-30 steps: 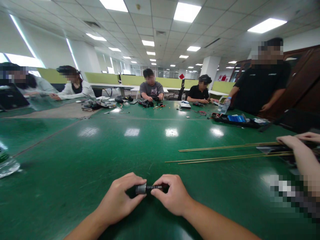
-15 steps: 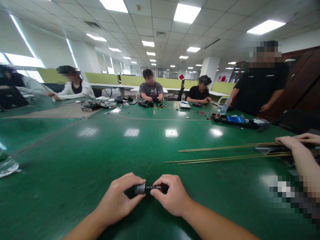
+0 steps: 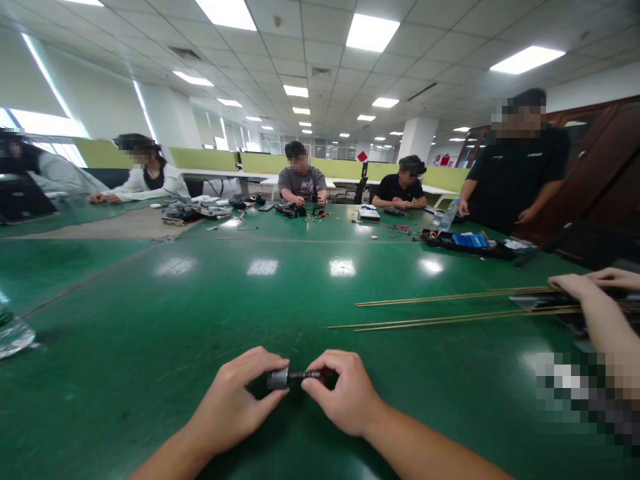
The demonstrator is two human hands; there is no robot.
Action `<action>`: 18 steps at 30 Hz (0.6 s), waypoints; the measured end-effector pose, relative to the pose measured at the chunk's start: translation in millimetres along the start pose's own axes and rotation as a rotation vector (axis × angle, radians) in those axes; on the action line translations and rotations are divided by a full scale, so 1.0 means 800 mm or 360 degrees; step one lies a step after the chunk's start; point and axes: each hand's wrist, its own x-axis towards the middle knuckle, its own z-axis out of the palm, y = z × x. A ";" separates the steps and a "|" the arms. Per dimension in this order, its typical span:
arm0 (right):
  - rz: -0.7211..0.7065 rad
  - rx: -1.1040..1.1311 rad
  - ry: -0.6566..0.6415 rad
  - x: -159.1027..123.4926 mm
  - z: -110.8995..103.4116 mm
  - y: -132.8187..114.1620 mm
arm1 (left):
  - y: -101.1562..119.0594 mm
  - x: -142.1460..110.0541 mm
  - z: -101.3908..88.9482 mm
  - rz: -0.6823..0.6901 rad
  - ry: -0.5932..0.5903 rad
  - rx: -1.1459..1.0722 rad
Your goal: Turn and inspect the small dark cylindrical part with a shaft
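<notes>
Just above the near part of the table, both my hands hold a small metal piece made of a grey cylinder [image 3: 279,379] and a thin dark shaft [image 3: 298,375]. My left hand [image 3: 239,393] pinches the cylinder between thumb and fingers. From the right, the thumb and index finger of my right hand [image 3: 345,390] close on the grooved end of the shaft. The piece lies about level, with the shaft pointing right. My right fingers partly hide the shaft's tip.
Thin brass-coloured rods [image 3: 425,323] stretch across the green table [image 3: 165,320] on the right, near another person's hand [image 3: 575,287]. A clear plastic bottle [image 3: 15,333] is at the left edge. Further back are a black tray [image 3: 475,245], scattered parts and several people.
My hands keep almost the same hold, and the piece has barely shifted. The view has moved slightly. Across the table, the standing person's arm and some seated people's hands have moved a little.
</notes>
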 end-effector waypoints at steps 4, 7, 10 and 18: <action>-0.0014 -0.0003 0.0006 0.000 -0.002 0.000 | -0.001 0.000 0.000 0.0003 0.0001 -0.0009; -0.0024 -0.0011 0.0006 0.000 -0.002 0.000 | 0.000 0.001 -0.001 0.0001 -0.0004 -0.0018; -0.0033 -0.0019 0.0005 0.000 -0.003 0.000 | 0.001 0.001 -0.002 -0.0002 0.0014 -0.0015; -0.0041 -0.0025 0.0025 -0.001 -0.002 0.001 | -0.001 0.000 -0.002 0.0004 0.0022 -0.0018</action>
